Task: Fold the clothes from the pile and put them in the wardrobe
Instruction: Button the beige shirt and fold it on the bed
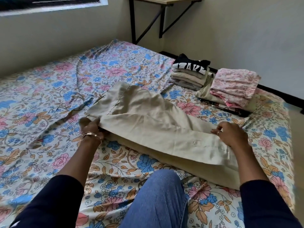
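Observation:
Beige trousers lie across the floral bed sheet in front of me, doubled over along their length. My left hand, with a bangle on the wrist, grips the folded edge at the left end and lifts it slightly. My right hand pinches the upper layer near the waistband at the right. Behind the trousers stands a stack of folded clothes topped by a black printed shirt. Beside it sits a folded pink floral pile.
My knee in blue jeans rests on the bed at the bottom centre. A wall-mounted desk with black brackets hangs in the far corner. The bed's right edge drops to the floor. The wardrobe is not in view.

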A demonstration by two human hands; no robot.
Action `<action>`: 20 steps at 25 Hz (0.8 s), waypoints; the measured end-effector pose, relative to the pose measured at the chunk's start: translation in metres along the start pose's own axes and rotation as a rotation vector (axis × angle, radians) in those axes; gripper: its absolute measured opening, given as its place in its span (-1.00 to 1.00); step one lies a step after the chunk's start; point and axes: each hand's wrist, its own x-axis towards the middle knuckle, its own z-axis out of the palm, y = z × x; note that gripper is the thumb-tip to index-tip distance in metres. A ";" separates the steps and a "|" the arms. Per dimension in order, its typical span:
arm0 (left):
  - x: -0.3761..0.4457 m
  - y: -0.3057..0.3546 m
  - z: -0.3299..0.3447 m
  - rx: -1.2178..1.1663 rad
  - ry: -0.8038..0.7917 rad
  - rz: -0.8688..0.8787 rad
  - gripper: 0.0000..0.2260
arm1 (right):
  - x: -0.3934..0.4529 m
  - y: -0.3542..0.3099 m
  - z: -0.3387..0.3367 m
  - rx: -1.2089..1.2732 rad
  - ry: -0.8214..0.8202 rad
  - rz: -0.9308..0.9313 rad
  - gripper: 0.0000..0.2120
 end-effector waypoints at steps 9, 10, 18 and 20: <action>-0.034 -0.051 0.004 0.777 0.457 0.136 -0.16 | -0.059 -0.106 0.073 0.129 -0.271 -0.663 -0.35; -0.030 -0.050 0.007 0.729 0.397 0.092 -0.16 | -0.067 -0.116 0.079 0.033 -0.338 -0.683 -0.25; 0.062 -0.037 -0.003 0.162 0.207 -0.081 -0.19 | -0.086 -0.108 0.093 -0.023 -0.065 -0.737 -0.61; 0.049 -0.031 -0.005 0.141 0.199 -0.023 -0.21 | -0.086 -0.102 0.088 0.061 -0.103 -0.729 -0.68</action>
